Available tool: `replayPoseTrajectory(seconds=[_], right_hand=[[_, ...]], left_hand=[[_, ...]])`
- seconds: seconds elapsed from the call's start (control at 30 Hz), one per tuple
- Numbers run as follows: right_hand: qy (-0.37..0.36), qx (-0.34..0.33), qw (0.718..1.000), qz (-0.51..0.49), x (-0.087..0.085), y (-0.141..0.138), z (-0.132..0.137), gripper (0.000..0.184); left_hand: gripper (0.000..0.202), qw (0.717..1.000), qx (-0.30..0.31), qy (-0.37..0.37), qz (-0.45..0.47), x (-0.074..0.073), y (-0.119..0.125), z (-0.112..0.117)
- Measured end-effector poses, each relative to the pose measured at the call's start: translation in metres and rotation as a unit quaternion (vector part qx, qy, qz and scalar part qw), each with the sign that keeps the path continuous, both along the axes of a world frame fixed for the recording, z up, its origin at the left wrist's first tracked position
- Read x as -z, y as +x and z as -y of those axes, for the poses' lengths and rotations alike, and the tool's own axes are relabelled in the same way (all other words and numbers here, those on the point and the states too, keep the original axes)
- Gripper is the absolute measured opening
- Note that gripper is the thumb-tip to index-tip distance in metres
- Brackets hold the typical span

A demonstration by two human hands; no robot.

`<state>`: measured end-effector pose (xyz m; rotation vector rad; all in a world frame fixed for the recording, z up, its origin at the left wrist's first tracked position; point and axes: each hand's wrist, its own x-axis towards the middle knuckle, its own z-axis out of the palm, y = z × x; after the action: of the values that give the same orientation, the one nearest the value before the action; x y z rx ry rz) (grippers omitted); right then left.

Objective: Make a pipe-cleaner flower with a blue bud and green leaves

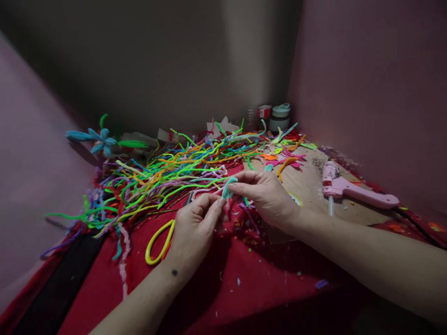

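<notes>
A short turquoise pipe cleaner (pixel 228 187), bent into a small petal-like loop, is held up between my two hands. My left hand (pixel 197 228) pinches its lower end between thumb and fingers. At its upper end, my right hand (pixel 267 197) grips it with thumb and forefinger. Beside my left hand lies a yellow looped handle (pixel 151 246), likely of scissors, partly hidden by the hand. Another small turquoise piece (pixel 268 168) rests on the board just beyond my right hand.
A heap of colourful pipe cleaners (pixel 178 163) spreads across the red cloth (pixel 223 298). To the right, a pink glue gun (pixel 359 190) lies on a brown board (pixel 310 181). A blue pipe-cleaner flower (pixel 104 141) stands at the left; a lidded cup (pixel 280 117) is at the back.
</notes>
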<state>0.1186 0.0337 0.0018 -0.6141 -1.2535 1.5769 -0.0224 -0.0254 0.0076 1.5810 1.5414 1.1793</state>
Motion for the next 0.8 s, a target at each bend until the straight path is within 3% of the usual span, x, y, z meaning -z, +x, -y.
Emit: replayPoseTrajectory(seconds=[0.2, 0.37, 0.8], right_hand=[[-0.009, -0.041, 0.998, -0.036, 0.0035, -0.0017, -0.0026, 0.021], [0.009, -0.056, 0.998, -0.035, 0.0051, -0.0018, -0.0032, 0.014], [0.003, -0.081, 0.996, -0.046, 0.0097, -0.0028, -0.0052, 0.017]], left_hand=[[0.019, 0.998, 0.008, -0.033, 0.057, -0.0054, 0.0014, 0.0005], [0.021, 0.992, 0.029, -0.068, 0.099, -0.0069, 0.0018, 0.0012], [0.022, 0.992, 0.038, -0.072, 0.093, -0.0048, 0.0022, 0.0009]])
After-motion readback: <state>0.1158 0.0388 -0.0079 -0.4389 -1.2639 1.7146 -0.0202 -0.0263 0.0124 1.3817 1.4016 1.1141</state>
